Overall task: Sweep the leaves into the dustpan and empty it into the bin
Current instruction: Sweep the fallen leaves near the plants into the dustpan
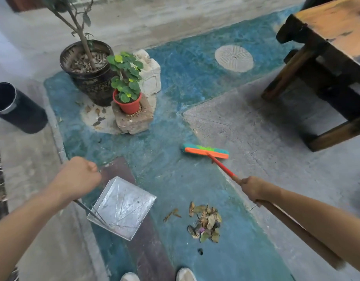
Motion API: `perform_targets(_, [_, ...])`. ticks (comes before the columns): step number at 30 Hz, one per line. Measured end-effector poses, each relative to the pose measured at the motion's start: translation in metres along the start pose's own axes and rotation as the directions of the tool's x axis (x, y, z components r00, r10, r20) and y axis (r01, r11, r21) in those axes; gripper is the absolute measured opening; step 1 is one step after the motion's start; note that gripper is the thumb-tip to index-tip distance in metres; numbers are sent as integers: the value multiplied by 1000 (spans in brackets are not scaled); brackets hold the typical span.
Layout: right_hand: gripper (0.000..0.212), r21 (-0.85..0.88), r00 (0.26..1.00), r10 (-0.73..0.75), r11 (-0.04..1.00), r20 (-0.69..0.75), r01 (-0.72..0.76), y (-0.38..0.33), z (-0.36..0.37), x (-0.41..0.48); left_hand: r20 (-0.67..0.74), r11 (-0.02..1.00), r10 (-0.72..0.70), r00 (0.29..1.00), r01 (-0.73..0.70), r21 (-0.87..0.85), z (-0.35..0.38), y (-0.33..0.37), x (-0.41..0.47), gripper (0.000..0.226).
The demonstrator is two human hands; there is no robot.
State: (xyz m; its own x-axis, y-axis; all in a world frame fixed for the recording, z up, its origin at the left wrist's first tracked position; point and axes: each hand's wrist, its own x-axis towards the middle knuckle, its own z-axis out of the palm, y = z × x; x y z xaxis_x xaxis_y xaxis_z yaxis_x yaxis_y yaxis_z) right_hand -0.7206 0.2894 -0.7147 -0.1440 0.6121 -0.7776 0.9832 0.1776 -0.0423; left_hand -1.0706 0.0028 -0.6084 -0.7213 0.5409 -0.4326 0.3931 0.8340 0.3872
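Note:
A pile of dry leaves [206, 222] lies on the blue floor in front of my feet, with a few strays [172, 214] to its left. My left hand [78, 176] is closed on the thin handle of a metal dustpan [122, 207], which sits on the floor left of the leaves. My right hand [253, 188] grips the wooden handle of a broom; its orange and teal head [205, 151] rests on the floor beyond the pile. A black cylindrical bin [15, 108] stands at the far left.
A large dark plant pot [90, 78] and a small red pot [127, 104] on a stone stand ahead, with a few leaves [97, 118] beside them. A wooden table [327, 63] fills the upper right. A round drain cover [233, 58] lies beyond.

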Motion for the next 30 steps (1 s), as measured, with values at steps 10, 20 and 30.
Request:
perform_targets(10, [41, 303, 948, -9, 948, 318, -93, 79, 27, -88, -9, 997, -36, 999, 36, 67, 20, 15, -41, 30])
perform_targets(20, [30, -67, 943, -306, 946, 128, 316, 32, 24, -100, 64, 979, -139, 988, 147, -142, -4, -19, -66, 47])
perform_targets(30, [69, -660, 872, -400, 579, 281, 478, 61, 67, -72, 137, 986, -134, 982, 146, -83, 0, -31, -85, 46])
